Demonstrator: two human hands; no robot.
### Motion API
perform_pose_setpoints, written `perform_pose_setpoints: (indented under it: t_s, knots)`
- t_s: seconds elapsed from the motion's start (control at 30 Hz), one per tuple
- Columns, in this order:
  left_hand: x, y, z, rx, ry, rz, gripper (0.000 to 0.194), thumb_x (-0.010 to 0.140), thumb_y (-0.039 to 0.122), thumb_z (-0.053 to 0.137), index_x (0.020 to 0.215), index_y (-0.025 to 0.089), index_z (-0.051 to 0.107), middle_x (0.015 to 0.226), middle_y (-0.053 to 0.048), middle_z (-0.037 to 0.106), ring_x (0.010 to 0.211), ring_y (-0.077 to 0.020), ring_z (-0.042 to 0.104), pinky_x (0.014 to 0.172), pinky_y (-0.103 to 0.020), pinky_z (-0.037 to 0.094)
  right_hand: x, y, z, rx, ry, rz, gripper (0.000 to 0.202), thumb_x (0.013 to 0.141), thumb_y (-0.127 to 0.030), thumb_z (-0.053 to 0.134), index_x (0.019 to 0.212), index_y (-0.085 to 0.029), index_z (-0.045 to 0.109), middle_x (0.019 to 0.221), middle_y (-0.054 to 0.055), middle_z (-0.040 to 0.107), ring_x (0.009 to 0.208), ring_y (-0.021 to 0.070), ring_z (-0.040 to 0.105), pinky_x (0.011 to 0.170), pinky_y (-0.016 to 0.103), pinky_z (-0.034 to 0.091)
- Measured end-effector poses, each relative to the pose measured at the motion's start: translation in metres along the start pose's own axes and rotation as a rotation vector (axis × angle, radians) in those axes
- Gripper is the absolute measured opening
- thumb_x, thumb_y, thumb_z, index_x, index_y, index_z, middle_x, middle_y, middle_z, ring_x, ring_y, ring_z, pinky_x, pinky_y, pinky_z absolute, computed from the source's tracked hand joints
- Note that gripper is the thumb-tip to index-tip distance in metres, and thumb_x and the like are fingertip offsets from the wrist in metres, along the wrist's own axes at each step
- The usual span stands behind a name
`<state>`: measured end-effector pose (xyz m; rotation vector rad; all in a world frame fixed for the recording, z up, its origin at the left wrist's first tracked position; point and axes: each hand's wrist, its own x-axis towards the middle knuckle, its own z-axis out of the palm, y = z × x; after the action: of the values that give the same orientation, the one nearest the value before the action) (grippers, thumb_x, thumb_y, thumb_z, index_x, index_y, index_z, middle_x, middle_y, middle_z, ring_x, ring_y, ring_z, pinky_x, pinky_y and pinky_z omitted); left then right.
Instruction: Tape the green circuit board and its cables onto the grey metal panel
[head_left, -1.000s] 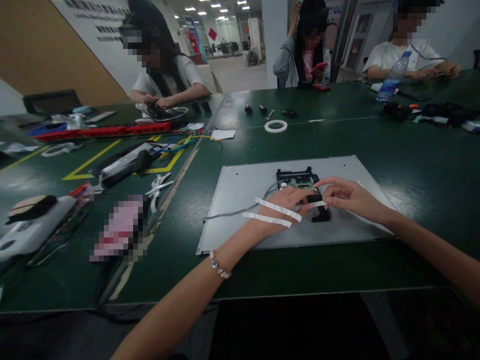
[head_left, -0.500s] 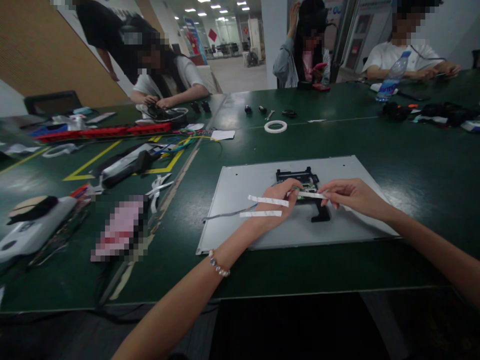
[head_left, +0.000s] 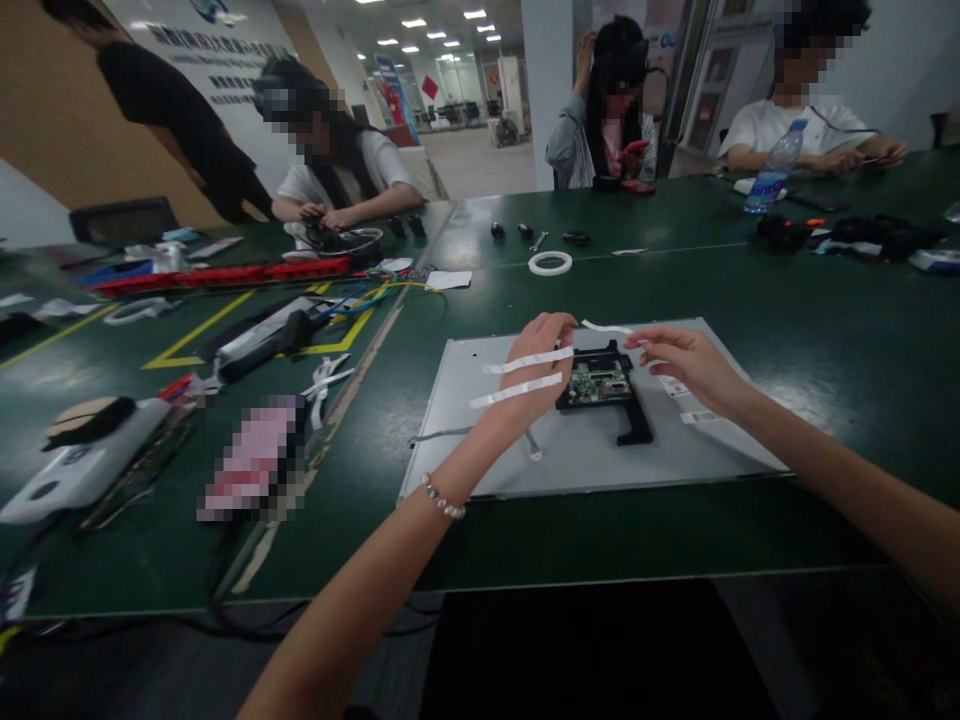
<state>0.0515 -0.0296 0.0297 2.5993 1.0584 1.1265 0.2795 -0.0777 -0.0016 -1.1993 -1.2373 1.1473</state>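
Observation:
My right hand (head_left: 686, 365) pinches one end of a short white tape strip (head_left: 606, 327), raised over the far edge of a black bracket (head_left: 636, 428). The strip's other end curls up close to the fingertips of my left hand (head_left: 534, 350); whether they touch cannot be made out. My left hand is loosely open at the bracket's left side, its thumb hidden. Two more tape strips (head_left: 517, 390) cling to its back. Inside the bracket sits a green circuit board (head_left: 598, 383). Both rest on a flat light-grey panel (head_left: 465, 470), with a grey ribbon cable (head_left: 442, 434) at left.
A white tape roll (head_left: 550, 263) lies beyond the panel, with a small wrench (head_left: 539, 240) behind it. At left are a pink pouch-like item (head_left: 255, 455), white strips (head_left: 326, 385) and a white device (head_left: 82, 460). People sit across the green table (head_left: 675, 280).
The tape strip has risen from over the circuit board to beyond the bracket's far edge. Both hands have moved up and away from me, uncovering the board.

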Motion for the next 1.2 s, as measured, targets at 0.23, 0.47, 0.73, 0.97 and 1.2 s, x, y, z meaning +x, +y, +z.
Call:
perform_pose_setpoints:
  t_s: [0.23,0.47,0.73,0.97,1.2]
  knots:
    - [0.020,-0.010,0.037,0.129,-0.235,0.046,0.035,0.088,0.009,0.039,0.120,0.012,0.053,0.117,-0.011,0.062,0.107,-0.0208,0.059,0.094,-0.036,0.045,0.004,0.021,0.012,0.067,0.044,0.099,0.027,0.073,-0.031,0.067,0.098,-0.021,0.069,0.107,0.005,0.068,0.089,0.0145,0.062,0.074,0.027,0.047]
    - [0.022,-0.023,0.056,0.106,-0.424,0.113,0.032,0.097,0.029,0.033,0.111,0.015,0.059,0.103,-0.010,0.068,0.093,-0.0209,0.064,0.085,-0.034,0.048,0.009,0.026,0.014,-0.020,0.040,0.073,0.026,0.070,-0.031,0.067,0.093,-0.018,0.066,0.100,0.007,0.069,0.092,0.0171,0.063,0.078,0.030,0.048]
    - [0.020,-0.029,0.059,0.091,-0.529,0.130,0.037,0.099,0.030,0.027,0.110,0.019,0.060,0.108,-0.007,0.068,0.094,-0.0190,0.064,0.093,-0.038,0.044,0.004,0.026,0.010,0.013,-0.011,0.043,0.043,0.066,-0.024,0.070,0.106,-0.020,0.056,0.100,0.006,0.069,0.095,0.0181,0.064,0.091,0.037,0.047]
    - [0.015,-0.032,0.065,0.089,-0.464,0.072,0.045,0.099,0.034,0.028,0.136,0.012,0.042,0.137,-0.014,0.052,0.124,-0.0225,0.051,0.107,-0.041,0.035,0.000,0.025,0.013,-0.059,0.025,-0.027,0.028,0.073,-0.028,0.065,0.099,-0.020,0.061,0.102,0.007,0.068,0.102,0.0208,0.062,0.094,0.040,0.046]
    - [0.016,-0.028,0.062,0.067,-0.396,0.028,0.044,0.098,0.032,0.032,0.134,0.009,0.044,0.136,-0.013,0.053,0.126,-0.0219,0.049,0.107,-0.035,0.037,-0.001,0.027,0.015,-0.052,0.078,-0.098,0.026,0.074,-0.025,0.065,0.099,-0.020,0.061,0.104,0.006,0.068,0.102,0.0202,0.062,0.097,0.040,0.045]
